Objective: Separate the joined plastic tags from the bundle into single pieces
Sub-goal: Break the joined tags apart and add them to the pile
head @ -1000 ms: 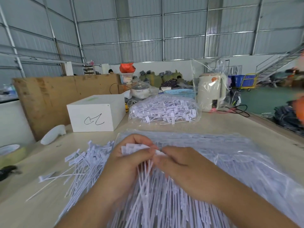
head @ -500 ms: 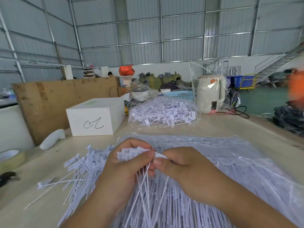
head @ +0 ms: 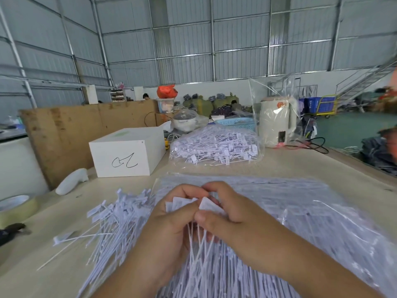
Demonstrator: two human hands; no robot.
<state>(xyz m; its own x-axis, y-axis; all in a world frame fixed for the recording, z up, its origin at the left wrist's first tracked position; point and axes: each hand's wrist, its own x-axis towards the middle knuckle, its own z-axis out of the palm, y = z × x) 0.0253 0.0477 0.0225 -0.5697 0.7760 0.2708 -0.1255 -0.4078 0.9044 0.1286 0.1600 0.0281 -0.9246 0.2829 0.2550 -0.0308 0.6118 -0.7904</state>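
My left hand (head: 171, 220) grips a small bundle of joined white plastic tags (head: 180, 203) by their flat heads, the thin tails hanging down between my wrists. My right hand (head: 227, 214) pinches one tag head (head: 207, 204) at the bundle's right end, tilted away from the others. Both hands hover over a large clear bag of tags (head: 300, 222) lying on the table. A loose pile of single tags (head: 120, 214) lies to the left of my hands.
A white box (head: 126, 153) with a black scribble stands at the back left, a white handle-shaped object (head: 72, 184) beside it. A second bag of tags (head: 214, 147) and a bagged cream kettle (head: 276, 121) stand behind. A tape roll (head: 17, 208) lies at the left edge.
My right hand has turned and pulled the end tag head away from the bundle, opening a gap. My left hand keeps its grip on the bundle.
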